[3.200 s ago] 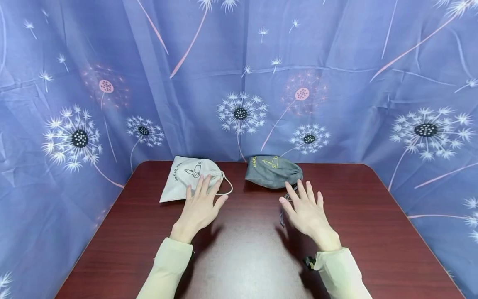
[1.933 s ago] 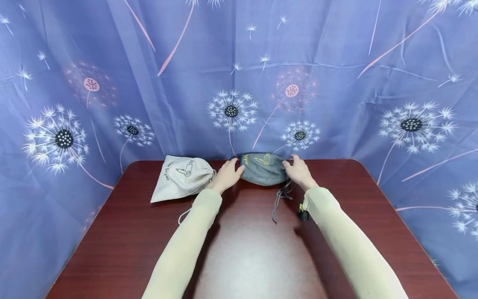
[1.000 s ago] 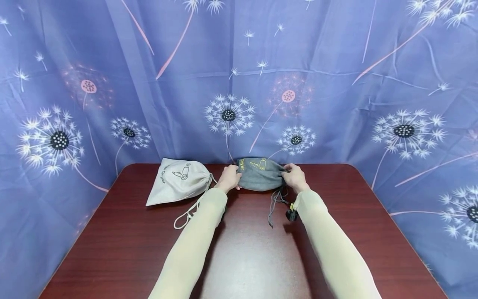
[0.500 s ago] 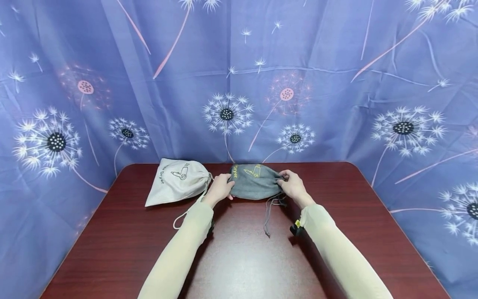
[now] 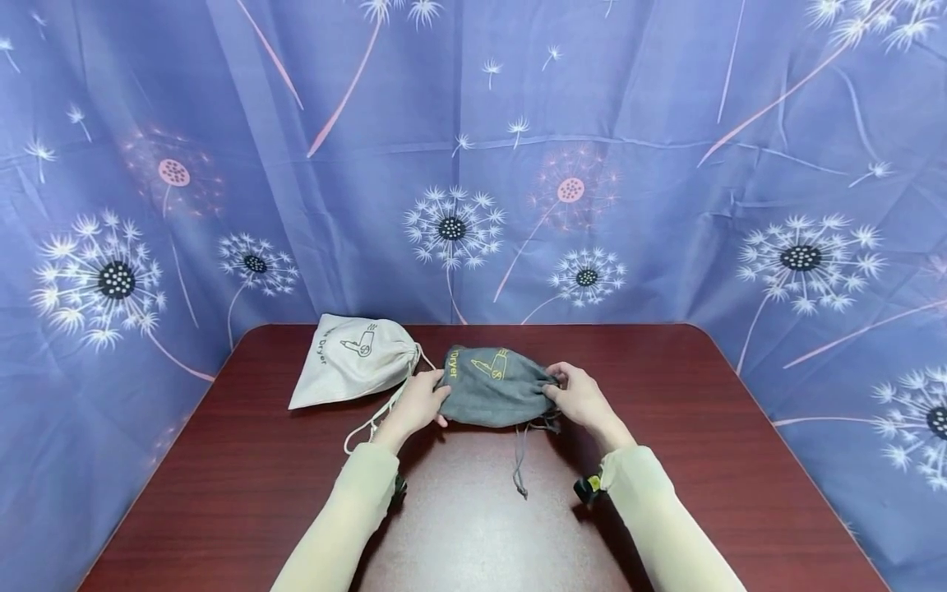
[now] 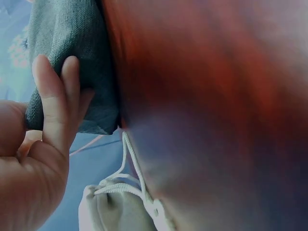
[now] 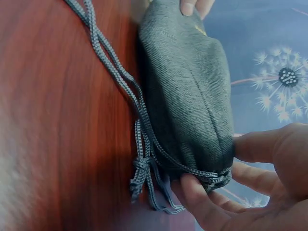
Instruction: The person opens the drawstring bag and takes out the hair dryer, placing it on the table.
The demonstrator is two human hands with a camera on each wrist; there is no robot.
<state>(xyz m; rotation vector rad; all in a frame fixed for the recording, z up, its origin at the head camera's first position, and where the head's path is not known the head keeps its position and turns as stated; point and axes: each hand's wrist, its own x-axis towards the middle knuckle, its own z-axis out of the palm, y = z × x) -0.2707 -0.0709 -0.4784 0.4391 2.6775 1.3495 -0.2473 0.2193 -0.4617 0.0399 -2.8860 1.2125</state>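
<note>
My left hand (image 5: 416, 404) and right hand (image 5: 586, 401) pinch two ends of one gray bag (image 5: 494, 393); one white bag (image 5: 358, 362) lies nearby.

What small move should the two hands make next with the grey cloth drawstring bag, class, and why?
Probably draw the grey cloth drawstring bag slightly closer in. The left hand grips its flat end and the right hand its gathered neck, so both ends look supported, and the bag is toward the far side of the dark red wood-grain table.
</note>
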